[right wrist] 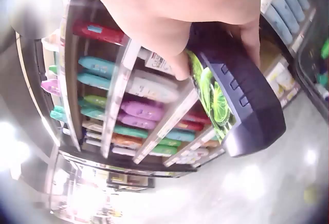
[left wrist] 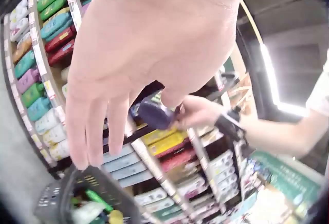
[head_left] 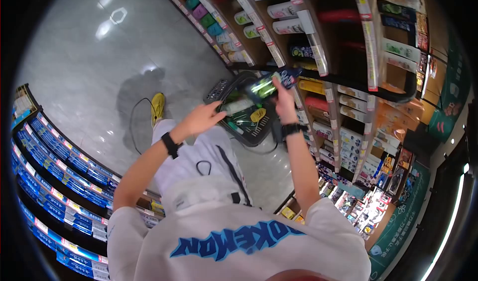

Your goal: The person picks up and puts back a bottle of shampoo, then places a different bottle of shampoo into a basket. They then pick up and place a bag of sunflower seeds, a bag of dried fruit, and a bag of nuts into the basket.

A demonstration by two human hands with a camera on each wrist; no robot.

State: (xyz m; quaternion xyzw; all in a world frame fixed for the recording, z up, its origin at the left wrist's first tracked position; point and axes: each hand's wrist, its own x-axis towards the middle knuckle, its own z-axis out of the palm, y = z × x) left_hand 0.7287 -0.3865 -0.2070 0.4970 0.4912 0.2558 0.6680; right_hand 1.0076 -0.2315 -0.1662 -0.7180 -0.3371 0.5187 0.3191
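My right hand (head_left: 285,100) grips a dark bottle (head_left: 265,86) with a bright green label. In the right wrist view, the thumb and fingers wrap around the top of this bottle (right wrist: 252,98), whose label shows a lime slice. My left hand (head_left: 200,118) reaches over the near left side of a dark shopping basket (head_left: 216,92), palm down. Its fingers (left wrist: 95,126) hang straight in the left wrist view and hold nothing. Inside the basket are a pale bottle (head_left: 239,106), a yellow tag (head_left: 258,115) and several green items.
Shelves (head_left: 318,57) of bottles rise beyond the basket and along the right. Another shelf (head_left: 64,161) of blue boxes curves along the left. Grey floor (head_left: 89,71) lies between them. A yellow shoe (head_left: 158,106) stands left of the basket.
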